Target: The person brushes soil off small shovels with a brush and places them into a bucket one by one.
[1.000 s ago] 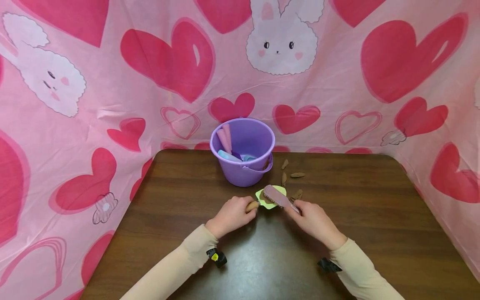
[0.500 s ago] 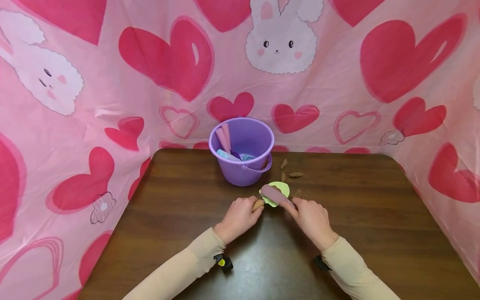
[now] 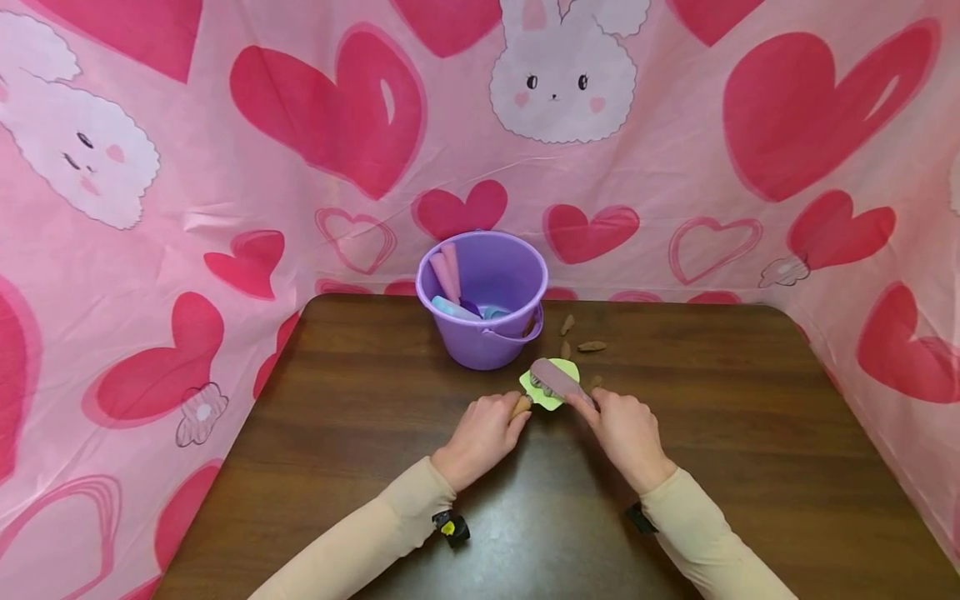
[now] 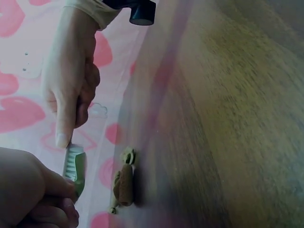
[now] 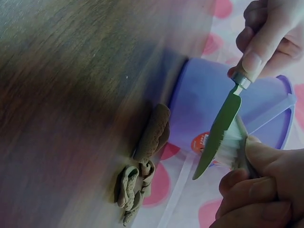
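My left hand (image 3: pixel 483 437) grips the wooden handle (image 3: pixel 522 406) of a small hand trowel with a light green blade (image 3: pixel 550 403). In my right hand (image 3: pixel 626 433) is a pink-backed brush (image 3: pixel 561 381), the index finger extended along it. The brush lies across the blade, its pale bristles (image 5: pixel 230 147) against the green face in the right wrist view. That view shows the blade edge-on, raised off the table. Just beyond the hands lie several brown, clay-like pieces (image 3: pixel 592 347), some rolled or curled; one is partly hidden behind the right hand.
A purple bucket (image 3: pixel 480 343) stands behind the trowel, holding pink pieces (image 3: pixel 447 277) and a light blue item (image 3: pixel 454 309). Its handle hangs down on the right side. The dark wooden table (image 3: pixel 360 375) ends at a pink heart-patterned cloth (image 3: pixel 675 167).
Both hands have shifted slightly, the left one to the right with the trowel. The brush has moved over the blade. Brown matter seen on the blade earlier no longer shows in the head view.
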A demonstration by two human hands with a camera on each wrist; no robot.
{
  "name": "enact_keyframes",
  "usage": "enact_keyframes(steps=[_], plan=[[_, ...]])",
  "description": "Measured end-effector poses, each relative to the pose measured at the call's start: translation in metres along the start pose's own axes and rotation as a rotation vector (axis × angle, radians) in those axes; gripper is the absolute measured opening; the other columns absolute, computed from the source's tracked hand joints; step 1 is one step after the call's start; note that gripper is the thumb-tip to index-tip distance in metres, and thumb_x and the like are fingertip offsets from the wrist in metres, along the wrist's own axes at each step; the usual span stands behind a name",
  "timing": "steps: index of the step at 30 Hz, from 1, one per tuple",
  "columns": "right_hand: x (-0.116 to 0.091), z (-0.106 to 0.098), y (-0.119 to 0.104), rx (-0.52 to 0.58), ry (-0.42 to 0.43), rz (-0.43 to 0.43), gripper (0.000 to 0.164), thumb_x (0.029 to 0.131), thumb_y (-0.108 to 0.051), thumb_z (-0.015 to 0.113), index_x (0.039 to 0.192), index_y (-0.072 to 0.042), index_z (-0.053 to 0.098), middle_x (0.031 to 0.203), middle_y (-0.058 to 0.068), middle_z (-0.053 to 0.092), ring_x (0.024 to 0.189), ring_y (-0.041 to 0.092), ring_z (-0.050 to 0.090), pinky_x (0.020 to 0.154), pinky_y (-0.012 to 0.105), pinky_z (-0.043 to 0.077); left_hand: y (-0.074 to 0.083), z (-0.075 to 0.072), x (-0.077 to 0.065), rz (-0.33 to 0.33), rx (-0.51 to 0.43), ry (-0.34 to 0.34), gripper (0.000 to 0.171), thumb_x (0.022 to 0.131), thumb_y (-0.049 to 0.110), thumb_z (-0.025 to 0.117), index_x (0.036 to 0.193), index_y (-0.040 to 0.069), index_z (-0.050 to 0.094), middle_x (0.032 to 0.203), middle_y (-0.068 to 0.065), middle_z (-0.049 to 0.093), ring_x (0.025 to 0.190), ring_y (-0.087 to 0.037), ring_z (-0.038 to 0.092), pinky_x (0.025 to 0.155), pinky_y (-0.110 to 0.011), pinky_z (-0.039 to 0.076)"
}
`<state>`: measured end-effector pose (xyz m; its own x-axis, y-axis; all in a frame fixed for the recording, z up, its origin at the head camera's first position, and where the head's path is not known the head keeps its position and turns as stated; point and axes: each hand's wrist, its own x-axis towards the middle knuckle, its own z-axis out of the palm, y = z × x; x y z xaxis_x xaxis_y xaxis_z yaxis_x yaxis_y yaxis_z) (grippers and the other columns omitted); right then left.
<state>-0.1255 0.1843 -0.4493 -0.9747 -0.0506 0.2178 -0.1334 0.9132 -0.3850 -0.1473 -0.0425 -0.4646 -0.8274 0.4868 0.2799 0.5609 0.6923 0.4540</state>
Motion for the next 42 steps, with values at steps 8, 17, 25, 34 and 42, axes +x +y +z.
enact_keyframes(steps=[8, 17, 25, 34, 42], plan=[[0.003, 0.0, 0.002, 0.019, 0.003, 0.03, 0.047, 0.099, -0.041, 0.07, 0.068, -0.011, 0.052, 0.055, 0.001, 0.039, 0.05, 0.026, 0.044, 0.047, 0.04, 0.036, 0.002, 0.0, -0.002, 0.018, 0.008, 0.011, 0.015, 0.1, 0.017, 0.07, 0.092, 0.01, 0.06, 0.071, -0.001, 0.053, 0.067, -0.021, 0.064, 0.058, -0.039, 0.051], [0.004, -0.003, 0.011, 0.011, 0.052, 0.02, 0.047, 0.099, -0.037, 0.071, 0.067, -0.012, 0.048, 0.055, 0.0, 0.035, 0.05, 0.026, 0.041, 0.047, 0.04, 0.035, 0.003, 0.003, -0.005, 0.037, 0.012, 0.023, 0.018, 0.099, 0.017, 0.071, 0.088, 0.01, 0.058, 0.069, -0.001, 0.052, 0.065, -0.021, 0.064, 0.055, -0.039, 0.051], [0.003, -0.005, 0.004, 0.076, -0.032, -0.129, 0.047, 0.098, -0.041, 0.072, 0.068, -0.017, 0.045, 0.06, -0.007, 0.03, 0.051, 0.014, 0.034, 0.048, 0.032, 0.028, 0.0, -0.002, 0.0, 0.027, 0.029, 0.046, 0.023, 0.098, 0.015, 0.072, 0.083, 0.011, 0.055, 0.067, -0.001, 0.05, 0.064, -0.021, 0.063, 0.057, -0.04, 0.052], [0.008, 0.003, 0.012, 0.074, -0.001, -0.043, 0.049, 0.098, -0.039, 0.071, 0.065, -0.015, 0.044, 0.058, -0.005, 0.031, 0.051, 0.02, 0.038, 0.049, 0.036, 0.032, -0.001, -0.004, 0.0, 0.051, 0.007, 0.013, 0.019, 0.1, 0.015, 0.07, 0.087, 0.011, 0.056, 0.069, 0.0, 0.048, 0.066, -0.02, 0.063, 0.058, -0.037, 0.051], [0.014, 0.008, 0.017, 0.062, 0.019, -0.004, 0.052, 0.099, -0.041, 0.07, 0.064, -0.014, 0.042, 0.056, -0.002, 0.029, 0.051, 0.025, 0.039, 0.049, 0.04, 0.035, -0.002, -0.003, 0.0, 0.053, 0.015, 0.018, 0.019, 0.101, 0.018, 0.068, 0.089, 0.012, 0.055, 0.07, 0.002, 0.046, 0.067, -0.017, 0.061, 0.058, -0.036, 0.05]])
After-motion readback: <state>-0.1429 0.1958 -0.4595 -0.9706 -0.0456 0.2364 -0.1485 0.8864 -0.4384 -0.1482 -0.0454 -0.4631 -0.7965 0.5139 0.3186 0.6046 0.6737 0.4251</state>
